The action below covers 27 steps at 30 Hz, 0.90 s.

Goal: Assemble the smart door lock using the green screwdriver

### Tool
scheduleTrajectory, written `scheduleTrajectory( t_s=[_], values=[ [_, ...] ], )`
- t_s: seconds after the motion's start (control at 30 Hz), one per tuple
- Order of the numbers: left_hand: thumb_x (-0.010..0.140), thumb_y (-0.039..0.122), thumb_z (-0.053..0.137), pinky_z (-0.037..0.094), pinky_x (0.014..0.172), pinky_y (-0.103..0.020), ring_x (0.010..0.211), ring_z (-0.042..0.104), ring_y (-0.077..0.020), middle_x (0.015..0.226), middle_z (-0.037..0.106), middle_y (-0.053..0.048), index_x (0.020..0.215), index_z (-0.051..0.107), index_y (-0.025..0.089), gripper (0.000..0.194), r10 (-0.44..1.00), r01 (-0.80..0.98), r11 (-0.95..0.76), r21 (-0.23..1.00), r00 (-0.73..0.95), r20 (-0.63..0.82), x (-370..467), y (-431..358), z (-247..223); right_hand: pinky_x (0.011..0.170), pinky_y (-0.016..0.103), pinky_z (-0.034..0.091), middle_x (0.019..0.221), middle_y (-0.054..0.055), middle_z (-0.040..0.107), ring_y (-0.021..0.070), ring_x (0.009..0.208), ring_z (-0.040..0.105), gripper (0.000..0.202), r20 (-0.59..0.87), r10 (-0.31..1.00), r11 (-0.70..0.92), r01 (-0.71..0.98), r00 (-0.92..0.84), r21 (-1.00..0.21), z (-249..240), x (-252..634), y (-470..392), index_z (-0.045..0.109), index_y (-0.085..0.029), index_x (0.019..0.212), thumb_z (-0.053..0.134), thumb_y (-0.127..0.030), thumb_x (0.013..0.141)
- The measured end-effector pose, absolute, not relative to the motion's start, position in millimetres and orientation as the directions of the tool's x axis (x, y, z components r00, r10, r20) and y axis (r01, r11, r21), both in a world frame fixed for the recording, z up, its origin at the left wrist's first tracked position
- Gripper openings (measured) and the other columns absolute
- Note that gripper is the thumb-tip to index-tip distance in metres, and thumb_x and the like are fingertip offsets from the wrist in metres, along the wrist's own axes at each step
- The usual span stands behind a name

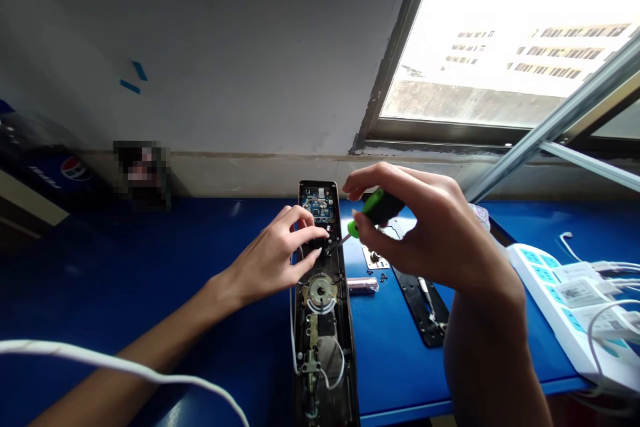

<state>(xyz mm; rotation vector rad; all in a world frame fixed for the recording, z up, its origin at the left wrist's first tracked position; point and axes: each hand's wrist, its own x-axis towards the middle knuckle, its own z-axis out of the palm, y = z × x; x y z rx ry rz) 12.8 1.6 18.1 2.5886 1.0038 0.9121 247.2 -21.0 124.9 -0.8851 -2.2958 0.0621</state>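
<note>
A long black door-lock body lies open on the blue table, showing a blue circuit board at its far end, a round metal part and white wires. My left hand rests on the lock's middle, fingertips pinching a small black part inside it. My right hand holds a green-and-black screwdriver. Its thin tip points down-left into the lock, right beside my left fingertips.
A black plate, a small metal plate, loose screws and a small cylinder lie right of the lock. A white power strip with plugged chargers sits at the right edge. A white cable crosses the lower left. Wall and window behind.
</note>
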Motion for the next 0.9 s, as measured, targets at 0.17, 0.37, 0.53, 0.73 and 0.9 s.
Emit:
scheduleTrajectory(
  t_s=[0.17, 0.37, 0.53, 0.73, 0.9],
  values=[
    [0.097, 0.022, 0.064, 0.058, 0.093, -0.042, 0.108, 0.058, -0.0236, 0.116, 0.058, -0.009, 0.119, 0.071, 0.022, 0.023, 0.684, 0.544, -0.729, 0.415, 0.571, 0.453, 12.9, 1.4, 19.2, 0.067, 0.026, 0.055, 0.096, 0.004, 0.075, 0.0142, 0.076, 0.068, 0.023, 0.567, 0.615, 0.765, 0.589, -0.548, -0.262, 124.3, 246.4, -20.8, 0.066, -0.02, 0.109, 0.073, -0.019, 0.088],
    [0.097, 0.021, 0.064, 0.057, 0.094, -0.041, 0.109, 0.057, -0.024, 0.115, 0.058, -0.009, 0.12, 0.072, 0.023, 0.025, 0.681, 0.54, -0.732, 0.415, 0.573, 0.456, 12.1, 2.3, 17.4, 0.074, 0.029, 0.058, 0.107, 0.006, 0.074, 0.0172, 0.086, 0.071, 0.035, 0.561, 0.61, 0.777, 0.559, -0.559, -0.289, 125.5, 247.1, -20.8, 0.063, -0.021, 0.118, 0.066, -0.011, 0.084],
    [0.097, 0.021, 0.064, 0.056, 0.096, -0.041, 0.109, 0.057, -0.0235, 0.115, 0.058, -0.009, 0.119, 0.072, 0.02, 0.023, 0.681, 0.537, -0.732, 0.419, 0.577, 0.451, 12.3, 2.2, 17.4, 0.066, 0.027, 0.053, 0.091, 0.002, 0.073, 0.0131, 0.073, 0.065, 0.016, 0.575, 0.612, 0.764, 0.595, -0.543, -0.251, 126.2, 248.0, -19.4, 0.065, -0.02, 0.104, 0.071, -0.02, 0.09],
    [0.096, 0.022, 0.065, 0.056, 0.096, -0.042, 0.109, 0.056, -0.0241, 0.114, 0.058, -0.009, 0.12, 0.073, 0.022, 0.025, 0.679, 0.529, -0.734, 0.426, 0.586, 0.442, 13.5, 2.1, 18.4, 0.068, 0.027, 0.055, 0.103, 0.004, 0.073, 0.0139, 0.078, 0.067, 0.031, 0.566, 0.611, 0.773, 0.573, -0.554, -0.273, 125.3, 248.0, -18.9, 0.063, -0.02, 0.114, 0.071, -0.014, 0.084],
    [0.096, 0.022, 0.066, 0.055, 0.096, -0.042, 0.109, 0.056, -0.024, 0.114, 0.059, -0.009, 0.121, 0.073, 0.022, 0.026, 0.675, 0.53, -0.738, 0.418, 0.591, 0.442, 13.1, 2.1, 18.0, 0.066, 0.028, 0.054, 0.096, 0.002, 0.073, 0.0127, 0.074, 0.066, 0.023, 0.577, 0.615, 0.76, 0.599, -0.538, -0.253, 125.1, 248.1, -18.9, 0.064, -0.021, 0.108, 0.067, -0.012, 0.088]
  ],
)
